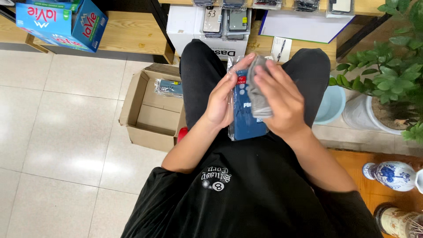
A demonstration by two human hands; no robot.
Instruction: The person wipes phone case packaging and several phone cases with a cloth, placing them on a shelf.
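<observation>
Holding blue packaged case (246, 119), cardboard box (132, 101) containing one packet (169, 88)

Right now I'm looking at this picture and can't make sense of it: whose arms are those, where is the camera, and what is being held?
There is no machine here. The camera sits on a person's head and looks straight down, so you see their own black shirt, lap and arms. The left hand steadies a blue phone case in a clear plastic sleeve over the lap. The right hand presses a grey cloth against that case. On the tiled floor beside the left leg stands an open cardboard box with another packaged case inside. Ahead are low wooden shelves with more packaged cases. On the right stand a pale blue bucket and a potted plant.
</observation>
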